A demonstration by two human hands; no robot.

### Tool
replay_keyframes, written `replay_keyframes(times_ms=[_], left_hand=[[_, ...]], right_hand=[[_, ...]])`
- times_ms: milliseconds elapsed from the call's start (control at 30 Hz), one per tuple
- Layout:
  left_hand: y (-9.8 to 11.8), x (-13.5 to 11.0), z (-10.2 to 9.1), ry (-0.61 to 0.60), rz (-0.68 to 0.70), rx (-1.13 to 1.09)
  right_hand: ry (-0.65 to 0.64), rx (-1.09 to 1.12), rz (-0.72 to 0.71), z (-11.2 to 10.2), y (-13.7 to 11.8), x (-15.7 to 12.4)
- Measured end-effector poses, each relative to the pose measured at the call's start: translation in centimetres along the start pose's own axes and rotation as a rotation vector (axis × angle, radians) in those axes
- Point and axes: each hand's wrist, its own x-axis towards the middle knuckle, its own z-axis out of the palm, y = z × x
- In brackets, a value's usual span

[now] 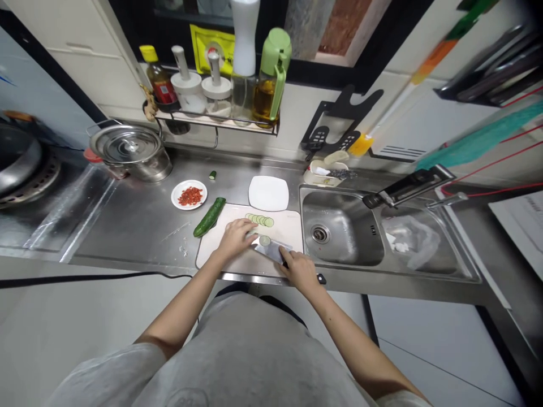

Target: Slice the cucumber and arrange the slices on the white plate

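Observation:
My right hand (299,268) is closed around a kitchen knife, whose broad blade (275,250) lies tilted flat over the cutting board (233,264). One cucumber slice (264,240) rests on the blade. My left hand (235,237) hovers at the board's middle, fingers stretched and apart, close to the blade tip and that slice. Just beyond its fingertips, several overlapping cucumber slices (261,220) form a row. A long piece of cucumber (210,217) lies across the board's left edge. Farther back on the counter is a small cucumber end (212,175).
Behind the board sits a white square plate (268,193); a round plate (175,196) holds chopped red pieces. A lidded steel pot (148,161) stands at left. The sink (343,232) adjoins the board's right. Above, a rack (220,121) carries bottles and jars.

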Motion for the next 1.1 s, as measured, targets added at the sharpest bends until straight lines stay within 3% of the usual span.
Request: replay_keyframes(times_ms=[200,367,467,633,767,900,1100], left_hand=[[1.0,-0.1,1.7,-0.211,0.092,-0.023],[0.8,-0.7,2.3,-0.196,0.102,-0.101],[0.6,-1.2,2.6,-0.141,-0.026,-0.143],[-0.8,-2.0,2.8,-0.064,-0.377,-0.232],[-2.1,-2.0,2.3,-0.044,-0.570,-0.137],[-3.0,-1.7,1.8,-0.067,-0.611,0.011],[-4.0,-1.6,2.2,-0.032,-0.552,0.099]], right_hand=[[-0.057,-0.019,-0.098,0.5,-0.3,0.1],[-0.087,-0.060,-0.110,1.3,-0.4,0.1],[-0.105,-0.054,-0.087,1.5,-0.2,0.1],[-0.128,-0.011,-0.022,1.9,0.5,-0.5],[-0.161,0.017,0.032,2.1,1.0,-1.2],[-0.226,0.033,0.069,1.8,1.1,-1.2],[-0.305,0.047,0.096,0.6,0.5,0.1]])
